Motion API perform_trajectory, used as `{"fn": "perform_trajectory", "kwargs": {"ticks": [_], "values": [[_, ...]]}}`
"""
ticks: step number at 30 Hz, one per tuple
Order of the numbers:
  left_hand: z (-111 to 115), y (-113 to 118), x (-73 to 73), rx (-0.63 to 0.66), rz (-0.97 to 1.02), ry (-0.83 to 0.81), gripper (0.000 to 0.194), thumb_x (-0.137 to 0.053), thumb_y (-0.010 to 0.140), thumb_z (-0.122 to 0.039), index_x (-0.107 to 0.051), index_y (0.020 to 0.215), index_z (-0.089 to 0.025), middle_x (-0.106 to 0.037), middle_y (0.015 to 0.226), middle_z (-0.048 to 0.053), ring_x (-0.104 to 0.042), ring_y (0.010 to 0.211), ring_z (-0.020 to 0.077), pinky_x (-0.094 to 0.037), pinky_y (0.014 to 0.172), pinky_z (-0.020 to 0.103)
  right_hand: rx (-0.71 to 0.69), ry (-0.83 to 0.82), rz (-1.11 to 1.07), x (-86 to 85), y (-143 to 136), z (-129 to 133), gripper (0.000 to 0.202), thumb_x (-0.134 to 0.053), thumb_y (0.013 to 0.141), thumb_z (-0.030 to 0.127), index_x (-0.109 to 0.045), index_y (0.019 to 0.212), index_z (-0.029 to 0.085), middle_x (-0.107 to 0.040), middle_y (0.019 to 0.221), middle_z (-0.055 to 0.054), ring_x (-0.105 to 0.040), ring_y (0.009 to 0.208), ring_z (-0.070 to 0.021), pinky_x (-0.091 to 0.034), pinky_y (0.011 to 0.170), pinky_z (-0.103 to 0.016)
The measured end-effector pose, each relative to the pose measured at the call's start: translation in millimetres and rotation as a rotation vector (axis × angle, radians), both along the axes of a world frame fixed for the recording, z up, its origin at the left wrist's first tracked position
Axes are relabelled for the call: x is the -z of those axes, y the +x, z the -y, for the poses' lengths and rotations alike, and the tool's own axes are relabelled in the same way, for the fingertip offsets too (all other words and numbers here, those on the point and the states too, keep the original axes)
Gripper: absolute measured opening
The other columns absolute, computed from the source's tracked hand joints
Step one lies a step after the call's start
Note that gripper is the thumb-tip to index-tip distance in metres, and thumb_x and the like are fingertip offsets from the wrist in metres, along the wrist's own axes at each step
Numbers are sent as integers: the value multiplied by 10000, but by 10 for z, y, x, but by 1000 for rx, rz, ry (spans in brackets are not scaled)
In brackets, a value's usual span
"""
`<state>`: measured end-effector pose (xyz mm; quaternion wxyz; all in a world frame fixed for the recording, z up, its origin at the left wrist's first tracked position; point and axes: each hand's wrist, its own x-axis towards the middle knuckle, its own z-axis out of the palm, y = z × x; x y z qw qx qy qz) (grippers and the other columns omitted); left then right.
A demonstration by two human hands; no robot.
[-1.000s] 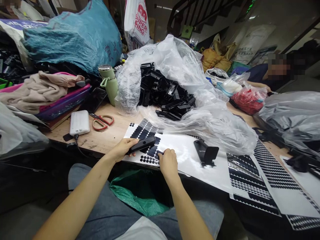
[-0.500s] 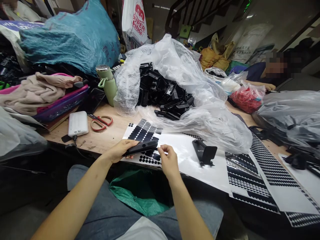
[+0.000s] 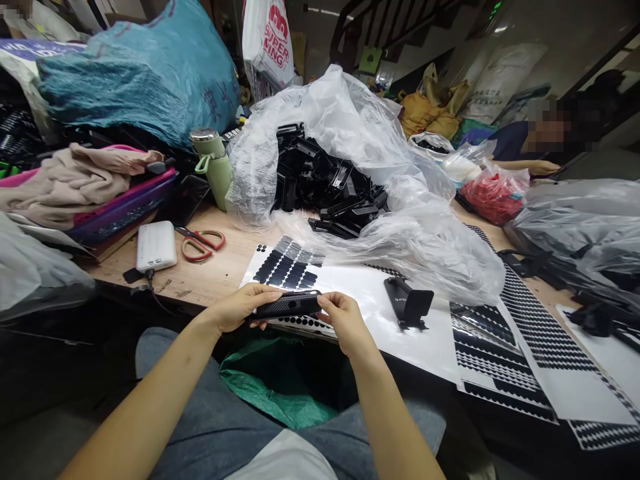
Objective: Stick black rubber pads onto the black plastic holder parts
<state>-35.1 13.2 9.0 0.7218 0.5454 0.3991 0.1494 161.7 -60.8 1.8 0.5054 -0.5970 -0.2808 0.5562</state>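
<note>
Between my two hands is a black plastic piece [image 3: 287,305], long and flat, with a fine texture and a dark round spot on its face. My left hand [image 3: 239,307] grips its left end, thumb along the top edge and fingertips underneath. At the other end, the thumb and fingers of my right hand [image 3: 343,318] are pinched on the corner. Beneath lies a white sheet [image 3: 370,300] bearing rows of black stickers [image 3: 285,268], partly hidden by the piece. To the right, a black phone stand [image 3: 407,303] rests unfolded on the sheet.
A clear plastic bag [image 3: 430,247] spills many black plastic parts [image 3: 330,183] behind my hands. Red-handled scissors [image 3: 204,245], a white power bank [image 3: 157,247] and a green flask [image 3: 215,167] stand left. More sticker sheets [image 3: 505,360] overhang the right edge. Another person's arm [image 3: 530,165] shows beyond.
My right hand has come in from just off the piece's right end and now grips that corner. The piece has levelled out and dropped slightly toward the table's front edge.
</note>
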Motion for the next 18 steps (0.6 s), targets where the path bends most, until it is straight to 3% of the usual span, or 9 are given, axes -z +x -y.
{"fn": "perform_trajectory", "kwargs": {"ticks": [18], "values": [[42,35,22,13,6,5,355,-554,774,-412,-640,955,-118,-550,516,-4,-486,366,85,-304,291,149,109,15,94,42,-126,91,208,-562,708,381,-550,735,175,-554,756,-11,-563,714,-147,-479,703,-302]]}}
